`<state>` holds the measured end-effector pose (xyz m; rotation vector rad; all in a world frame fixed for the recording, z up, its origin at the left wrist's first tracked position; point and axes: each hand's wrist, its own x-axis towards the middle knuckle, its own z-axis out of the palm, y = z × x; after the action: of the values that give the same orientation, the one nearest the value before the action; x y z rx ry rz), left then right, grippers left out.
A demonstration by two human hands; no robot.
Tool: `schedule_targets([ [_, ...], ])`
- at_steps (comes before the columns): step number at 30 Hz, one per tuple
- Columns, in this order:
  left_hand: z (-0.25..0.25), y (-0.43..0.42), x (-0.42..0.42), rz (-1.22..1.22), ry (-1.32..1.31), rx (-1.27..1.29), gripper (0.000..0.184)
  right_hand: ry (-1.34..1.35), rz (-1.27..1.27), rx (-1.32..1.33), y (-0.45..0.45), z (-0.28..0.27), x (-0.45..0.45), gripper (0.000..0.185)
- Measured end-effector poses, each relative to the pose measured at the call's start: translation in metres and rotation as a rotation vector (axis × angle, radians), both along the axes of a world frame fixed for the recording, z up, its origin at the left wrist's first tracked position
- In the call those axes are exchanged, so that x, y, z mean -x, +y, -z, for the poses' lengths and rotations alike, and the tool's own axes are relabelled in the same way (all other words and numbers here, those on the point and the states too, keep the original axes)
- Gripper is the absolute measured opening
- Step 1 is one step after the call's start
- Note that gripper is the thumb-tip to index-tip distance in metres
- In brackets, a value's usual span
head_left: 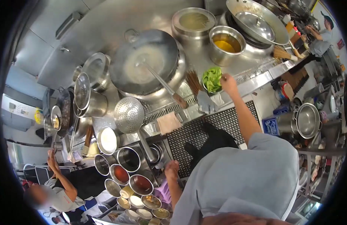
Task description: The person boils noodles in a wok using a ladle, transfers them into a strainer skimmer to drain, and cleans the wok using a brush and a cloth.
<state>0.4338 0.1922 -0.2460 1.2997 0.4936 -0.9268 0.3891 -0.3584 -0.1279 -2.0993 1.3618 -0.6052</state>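
Note:
My right hand (228,83) grips the rim of a bowl heaped with green leafy vegetables (212,79) at the front of the stove. Lower down, beside the sauce pots, my left hand (171,168) has its fingers curled, with nothing visible in them. A large wok (143,62) on the burner holds cloudy liquid. A ladle (158,77) rests in it, its wooden-ended handle pointing toward me. Left of my hands, a perforated strainer (129,114) lies with its handle near my left hand. A bamboo brush (194,80) and a grey glove or cloth (205,103) sit by the bowl.
A pot of yellow oil (227,43) and a lidded-looking pot (193,22) stand behind the bowl. Another wok (258,22) is at right. Several sauce pots (141,184) crowd the left. A folded cloth (169,123) hangs on the stove edge. A co-worker (64,191) stands at left.

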Motion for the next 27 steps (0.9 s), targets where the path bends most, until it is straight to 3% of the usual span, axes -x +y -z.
schedule_targets([
  [1,-0.009,0.008,0.017,0.059,-0.025,-0.124,0.011,-0.186,-0.019,-0.174,0.015,0.002,0.008,0.026],
  [3,-0.017,0.027,0.044,1.024,-1.441,-0.618,0.018,-0.162,-0.231,-0.569,0.047,-0.016,-0.005,0.025],
  [4,0.016,0.048,0.064,0.637,-0.819,-0.362,0.021,-0.119,-0.314,-0.513,0.06,-0.02,-0.011,0.025],
  [5,0.033,0.042,0.075,0.469,-0.506,-0.21,0.023,-0.131,-0.447,-0.324,0.067,-0.018,-0.014,0.024],
  [6,0.047,0.035,0.086,0.247,-0.211,-0.101,0.025,-0.174,-0.525,-0.296,0.071,-0.017,-0.018,0.023],
  [8,0.034,0.02,0.124,0.422,-0.309,-0.815,0.032,-0.214,-0.612,-0.278,0.069,-0.015,-0.018,0.022],
  [9,0.007,0.002,0.132,0.415,-0.301,-0.821,0.032,-0.166,-0.698,-0.247,0.067,-0.02,-0.013,0.021],
  [11,-0.041,-0.055,0.129,0.326,-0.447,-0.669,0.032,-0.116,-0.797,-0.211,0.06,-0.029,-0.002,0.02],
  [14,-0.073,-0.121,0.101,0.122,-0.359,-0.511,0.034,0.019,-0.882,-0.326,0.027,-0.039,0.019,0.019],
  [15,-0.099,-0.154,0.091,-0.037,-0.3,-0.351,0.031,0.027,-0.885,-0.344,0.017,-0.039,0.025,0.017],
  [16,-0.114,-0.176,0.083,-0.04,-0.302,-0.353,0.031,0.03,-0.877,-0.369,0.012,-0.039,0.031,0.016],
  [18,-0.134,-0.208,0.059,0.017,-0.253,-0.017,0.034,0.053,-0.854,-0.304,-0.004,-0.052,0.034,0.015],
  [20,-0.15,-0.234,0.041,0.111,-0.268,0.047,0.033,0.109,-0.815,-0.217,-0.025,-0.076,0.043,0.015],
  [23,-0.17,-0.282,0.033,0.202,-0.274,0.118,0.032,-0.089,-0.775,-0.129,-0.062,-0.107,0.033,0.013],
  [25,-0.171,-0.289,0.032,0.248,-0.342,0.175,0.031,-0.04,-0.889,-0.015,-0.097,-0.136,0.017,0.014],
  [27,-0.174,-0.3,0.039,0.232,-0.379,0.103,0.031,-0.08,-0.7,-0.405,-0.123,-0.163,-0.013,0.015],
])
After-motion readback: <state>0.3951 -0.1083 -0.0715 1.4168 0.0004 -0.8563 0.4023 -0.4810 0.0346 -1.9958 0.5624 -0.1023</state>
